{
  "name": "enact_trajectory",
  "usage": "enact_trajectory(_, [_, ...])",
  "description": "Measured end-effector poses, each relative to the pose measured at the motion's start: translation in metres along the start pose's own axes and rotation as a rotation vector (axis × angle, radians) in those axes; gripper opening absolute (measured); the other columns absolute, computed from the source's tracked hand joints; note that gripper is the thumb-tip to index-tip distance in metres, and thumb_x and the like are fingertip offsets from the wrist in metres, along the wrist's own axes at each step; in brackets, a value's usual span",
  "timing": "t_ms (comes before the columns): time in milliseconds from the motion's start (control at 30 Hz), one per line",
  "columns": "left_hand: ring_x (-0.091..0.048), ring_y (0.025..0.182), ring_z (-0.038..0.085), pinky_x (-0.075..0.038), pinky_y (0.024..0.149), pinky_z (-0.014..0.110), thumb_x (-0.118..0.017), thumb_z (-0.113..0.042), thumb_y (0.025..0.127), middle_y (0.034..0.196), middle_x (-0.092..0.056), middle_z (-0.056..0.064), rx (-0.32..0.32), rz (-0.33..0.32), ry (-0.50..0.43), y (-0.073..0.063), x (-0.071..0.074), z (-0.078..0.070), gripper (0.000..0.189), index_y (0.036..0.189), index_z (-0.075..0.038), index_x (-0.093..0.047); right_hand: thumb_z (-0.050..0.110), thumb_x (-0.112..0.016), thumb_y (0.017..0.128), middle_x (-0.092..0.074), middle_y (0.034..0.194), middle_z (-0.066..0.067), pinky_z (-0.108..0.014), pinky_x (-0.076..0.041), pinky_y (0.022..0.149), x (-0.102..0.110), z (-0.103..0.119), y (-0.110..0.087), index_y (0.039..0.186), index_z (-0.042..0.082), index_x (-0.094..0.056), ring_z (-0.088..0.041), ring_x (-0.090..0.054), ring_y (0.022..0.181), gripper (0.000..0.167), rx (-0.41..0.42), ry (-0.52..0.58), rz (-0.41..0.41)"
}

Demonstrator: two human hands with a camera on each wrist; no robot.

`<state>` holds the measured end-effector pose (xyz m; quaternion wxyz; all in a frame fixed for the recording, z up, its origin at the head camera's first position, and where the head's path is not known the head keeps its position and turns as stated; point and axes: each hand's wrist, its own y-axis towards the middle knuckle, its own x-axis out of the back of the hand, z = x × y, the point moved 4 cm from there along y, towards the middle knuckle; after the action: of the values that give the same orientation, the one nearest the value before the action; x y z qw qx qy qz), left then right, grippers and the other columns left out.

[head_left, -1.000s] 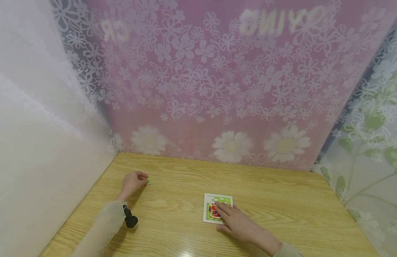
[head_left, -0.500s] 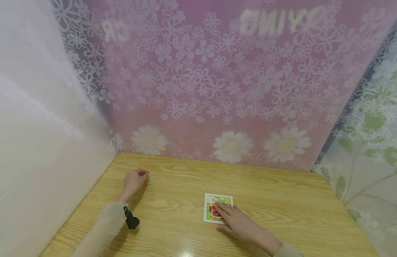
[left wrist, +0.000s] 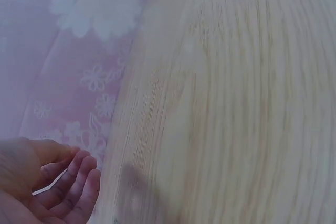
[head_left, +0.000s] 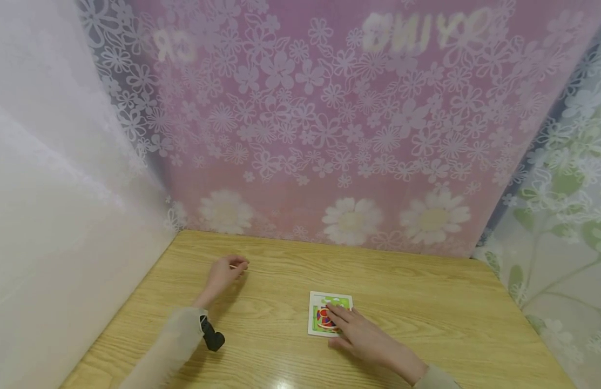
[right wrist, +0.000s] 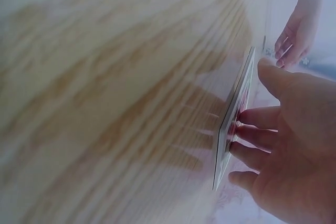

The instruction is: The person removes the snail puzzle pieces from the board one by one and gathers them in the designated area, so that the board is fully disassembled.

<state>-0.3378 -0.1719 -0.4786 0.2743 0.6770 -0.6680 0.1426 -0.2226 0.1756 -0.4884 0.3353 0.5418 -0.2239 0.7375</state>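
Observation:
My left hand (head_left: 227, 274) is held over the back left of the table. Its thumb and fingers pinch a small flat puzzle piece (left wrist: 50, 184), which shows as a white edge while its printed face is hidden. A square puzzle board (head_left: 317, 330) with a white border lies flat near the middle, printed in green, red and purple, with a whitish patch at its upper left. My right hand (head_left: 365, 336) rests its straight fingers on the board's right side, covering part of the picture. In the right wrist view the fingertips (right wrist: 242, 116) touch the board's top.
The wood-grain table (head_left: 426, 302) meets a pink flowered backdrop (head_left: 290, 162) at the back. A white wall (head_left: 62, 189) stands along the left side and a flowered curtain (head_left: 567, 227) along the right. A black wrist camera (head_left: 213, 336) sticks out from the left sleeve.
The small green piece at the back left has left the table, picked up by my left hand, which has moved a little right. The right hand and board stay in place.

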Motion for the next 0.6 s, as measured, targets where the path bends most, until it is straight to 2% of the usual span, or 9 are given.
enact_trajectory(200, [-0.073, 0.085, 0.031, -0.061, 0.067, 0.036, -0.066, -0.011, 0.099, 0.099, -0.075, 0.013, -0.034, 0.042, -0.037, -0.001, -0.02, -0.01, 0.02, 0.113, 0.001, -0.073, 0.044, -0.053, 0.104, -0.037, 0.159, -0.019, -0.063, -0.031, 0.114, -0.001, -0.003, 0.0, 0.149, -0.005, -0.045, -0.04, -0.041, 0.142, 0.067, -0.003, 0.005, 0.001])
enact_trajectory(433, [-0.073, 0.083, 0.028, -0.06, 0.068, 0.035, -0.065, -0.013, 0.1, 0.097, -0.074, 0.01, -0.077, 0.09, -0.073, -0.001, -0.042, -0.022, 0.02, 0.114, 0.0, -0.073, 0.044, -0.055, 0.103, -0.043, 0.155, -0.02, -0.066, -0.033, 0.111, 0.002, -0.007, -0.004, 0.146, -0.006, -0.049, -0.04, -0.044, 0.14, 0.065, -0.001, -0.051, -0.056])
enact_trajectory(600, [-0.072, 0.081, 0.025, -0.06, 0.066, 0.033, -0.065, -0.011, 0.1, 0.094, -0.075, 0.009, -0.091, 0.105, -0.084, 0.0, -0.059, -0.027, 0.017, 0.111, -0.001, -0.074, 0.043, -0.054, 0.104, -0.042, 0.156, -0.02, -0.066, -0.032, 0.112, 0.006, -0.008, -0.011, 0.148, -0.003, -0.048, -0.04, -0.042, 0.141, 0.064, -0.026, -0.059, -0.043])
